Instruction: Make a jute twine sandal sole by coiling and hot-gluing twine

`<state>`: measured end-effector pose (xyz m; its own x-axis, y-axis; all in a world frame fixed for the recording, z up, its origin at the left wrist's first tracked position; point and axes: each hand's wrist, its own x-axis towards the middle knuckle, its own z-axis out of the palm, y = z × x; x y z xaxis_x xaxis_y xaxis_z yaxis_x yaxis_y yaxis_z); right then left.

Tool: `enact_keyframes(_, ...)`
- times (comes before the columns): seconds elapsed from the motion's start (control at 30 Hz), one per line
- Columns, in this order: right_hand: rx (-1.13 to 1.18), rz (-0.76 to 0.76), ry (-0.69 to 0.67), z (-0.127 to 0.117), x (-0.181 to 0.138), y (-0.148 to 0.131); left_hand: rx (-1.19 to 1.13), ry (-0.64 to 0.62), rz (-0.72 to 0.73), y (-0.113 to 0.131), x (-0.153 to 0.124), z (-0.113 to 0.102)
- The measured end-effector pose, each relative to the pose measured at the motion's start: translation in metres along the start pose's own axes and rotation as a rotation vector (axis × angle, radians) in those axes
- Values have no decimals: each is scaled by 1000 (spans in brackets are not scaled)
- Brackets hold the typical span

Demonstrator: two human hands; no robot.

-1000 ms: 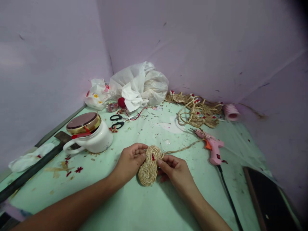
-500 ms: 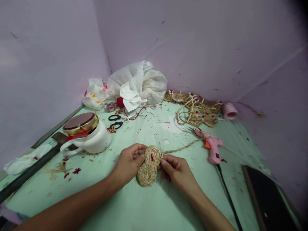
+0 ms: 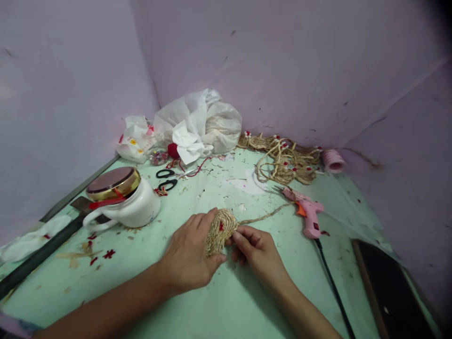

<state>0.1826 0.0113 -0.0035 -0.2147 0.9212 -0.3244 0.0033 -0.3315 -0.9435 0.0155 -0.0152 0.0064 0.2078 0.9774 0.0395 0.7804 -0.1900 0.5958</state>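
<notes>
A coiled piece of braided straw rope, with a small red mark on it, is between my hands above the green table. My left hand is wrapped round its left side and lower part, covering much of the lower lobe. At its right edge, my right hand pinches the piece where the loose braided cord leaves it. That cord runs right toward the pink glue gun, which lies on its side with its nozzle pointing left.
Left stands a white teapot with a gold-rimmed round lid-like object on top, beside a dark-handled hammer. Behind lie black-handled scissors, a white plastic bag and finished-looking straw pieces. A dark flat object is at right.
My left hand has shifted from pinching the coil's upper left edge to wrapping round its side and lower lobe. My right hand stays at the right edge. The view has shifted slightly.
</notes>
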Motion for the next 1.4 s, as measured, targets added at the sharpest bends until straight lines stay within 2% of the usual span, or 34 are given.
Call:
enact_keyframes(0.13,25,-5,-4,0,0,0,79,-20,-17,5,1,3)
enact_keyframes(0.47,9,-18,2,0,2,4,189,85,-75,14,0,8)
enact_keyframes(0.67,-10,-6,-9,-1,3,6,305,60,-123,17,0,2)
enact_keyframes(0.97,-51,1,1,1,3,1,299,39,-122,19,-1,1)
enact_keyframes(1.13,-206,87,-98,-6,2,-6,304,55,-134,21,0,1)
enact_keyframes(1.23,-469,73,-142,-25,0,-17,293,50,-126,20,0,1)
enact_keyframes(1.33,-796,11,21,-57,-2,-34,263,74,-100,17,0,1)
enact_keyframes(1.4,-963,17,280,-81,-4,-46,237,114,-78,13,1,2)
